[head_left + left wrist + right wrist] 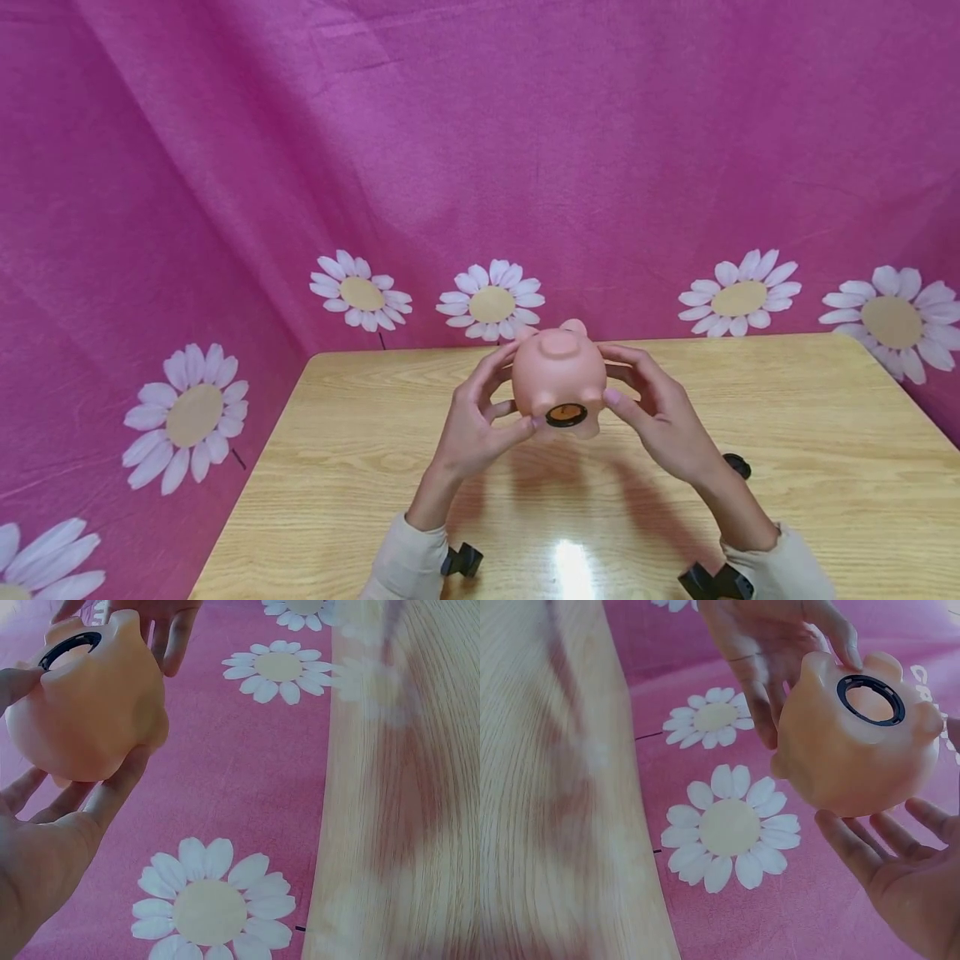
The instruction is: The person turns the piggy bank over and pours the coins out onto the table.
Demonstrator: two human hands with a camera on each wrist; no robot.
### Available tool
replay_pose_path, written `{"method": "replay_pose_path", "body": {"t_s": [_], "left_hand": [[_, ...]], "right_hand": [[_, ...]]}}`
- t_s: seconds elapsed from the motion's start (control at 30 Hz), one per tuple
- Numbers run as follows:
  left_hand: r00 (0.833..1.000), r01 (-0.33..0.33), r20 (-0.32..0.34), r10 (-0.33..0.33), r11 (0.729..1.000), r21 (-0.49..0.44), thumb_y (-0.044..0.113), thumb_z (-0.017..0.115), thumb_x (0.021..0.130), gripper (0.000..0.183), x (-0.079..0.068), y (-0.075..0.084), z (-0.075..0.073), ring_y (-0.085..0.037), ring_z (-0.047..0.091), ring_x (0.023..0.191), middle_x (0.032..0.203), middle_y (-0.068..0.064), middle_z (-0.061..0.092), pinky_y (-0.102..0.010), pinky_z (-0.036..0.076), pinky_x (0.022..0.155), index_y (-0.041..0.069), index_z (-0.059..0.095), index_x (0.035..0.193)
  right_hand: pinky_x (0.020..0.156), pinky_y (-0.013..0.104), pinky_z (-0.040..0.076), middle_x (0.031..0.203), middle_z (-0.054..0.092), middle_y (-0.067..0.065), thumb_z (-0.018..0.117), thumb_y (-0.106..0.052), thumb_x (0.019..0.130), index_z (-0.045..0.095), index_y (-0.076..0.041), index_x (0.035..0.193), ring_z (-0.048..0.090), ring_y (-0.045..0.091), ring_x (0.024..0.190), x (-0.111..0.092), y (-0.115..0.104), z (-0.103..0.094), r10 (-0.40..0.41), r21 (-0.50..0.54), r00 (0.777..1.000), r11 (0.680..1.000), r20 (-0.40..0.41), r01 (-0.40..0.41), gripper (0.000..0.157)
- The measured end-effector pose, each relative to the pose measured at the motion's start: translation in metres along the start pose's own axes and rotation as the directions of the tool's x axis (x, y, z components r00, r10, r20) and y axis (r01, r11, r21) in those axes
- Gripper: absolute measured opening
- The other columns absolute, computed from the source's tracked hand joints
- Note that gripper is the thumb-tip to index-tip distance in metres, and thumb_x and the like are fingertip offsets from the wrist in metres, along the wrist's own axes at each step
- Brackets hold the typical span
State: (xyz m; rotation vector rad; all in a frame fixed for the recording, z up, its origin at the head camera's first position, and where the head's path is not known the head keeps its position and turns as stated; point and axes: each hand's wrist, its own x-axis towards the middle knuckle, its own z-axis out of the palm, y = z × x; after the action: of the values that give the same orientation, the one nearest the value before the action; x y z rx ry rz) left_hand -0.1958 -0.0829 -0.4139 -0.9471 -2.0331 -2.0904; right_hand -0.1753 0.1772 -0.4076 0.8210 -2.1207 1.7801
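A pink piggy bank (551, 367) is held up over the table between both hands, its underside tipped toward me. Set in that underside is a round hole with a black ring (844, 691) around it, and orange shows inside. My left hand (478, 421) grips the bank's left side, thumb near the hole and fingers curled behind. On the opposite side my right hand (666, 421) holds it, thumb by a foot and fingers around the back. Beyond the right wrist lies a small black round piece (738, 465), partly hidden by the forearm.
The light wood table (337, 500) carries the hands' shadows and a bright glare spot near its front. A magenta cloth (600, 167) with white daisies hangs behind and at the left. Black devices (462, 561) are worn at both sleeves.
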Motion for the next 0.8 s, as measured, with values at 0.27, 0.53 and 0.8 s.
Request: {"method": "replay_pose_path", "body": {"t_s": [0.27, 0.53, 0.8], "left_hand": [[0.999, -0.023, 0.035, 0.024, 1.000, -0.006, -0.003, 0.080, 0.084, 0.084, 0.0000, 0.0004, 0.0002, -0.036, 0.055, 0.143, 0.161, -0.018, 0.050, -0.040, 0.064, 0.099, 0.008, 0.047, 0.160], [0.996, -0.022, 0.087, 0.023, 1.000, -0.019, 0.004, 0.085, 0.087, 0.083, -0.0010, -0.0009, 0.0014, -0.043, 0.050, 0.147, 0.162, -0.016, 0.049, -0.041, 0.063, 0.103, 0.010, 0.047, 0.161], [0.994, 0.000, 0.106, 0.001, 1.000, -0.016, -0.002, 0.083, 0.087, 0.085, -0.0002, 0.0009, 0.0008, -0.040, 0.047, 0.150, 0.164, -0.016, 0.047, -0.041, 0.061, 0.106, 0.010, 0.045, 0.162]], "right_hand": [[0.090, 0.024, 0.064, 0.146, 0.060, -0.007, 0.047, -0.006, 0.113, 0.050, -0.002, 0.153, 0.068, 0.001, 0.121, 0.0000, -0.0050, -0.0007, 0.130, -0.017, 0.991, 0.991, 0.036, -0.129, 0.040], [0.080, 0.032, 0.068, 0.157, 0.050, 0.027, 0.046, -0.018, 0.116, 0.046, -0.005, 0.157, 0.069, -0.001, 0.112, 0.0001, -0.0072, 0.0000, 0.247, -0.030, 0.965, 0.969, 0.086, -0.245, 0.043], [0.085, 0.029, 0.066, 0.157, 0.051, 0.024, 0.053, -0.019, 0.114, 0.049, -0.006, 0.156, 0.069, 0.002, 0.117, -0.0006, -0.0093, -0.0011, 0.300, -0.006, 0.952, 0.954, 0.064, -0.300, 0.044]]}}
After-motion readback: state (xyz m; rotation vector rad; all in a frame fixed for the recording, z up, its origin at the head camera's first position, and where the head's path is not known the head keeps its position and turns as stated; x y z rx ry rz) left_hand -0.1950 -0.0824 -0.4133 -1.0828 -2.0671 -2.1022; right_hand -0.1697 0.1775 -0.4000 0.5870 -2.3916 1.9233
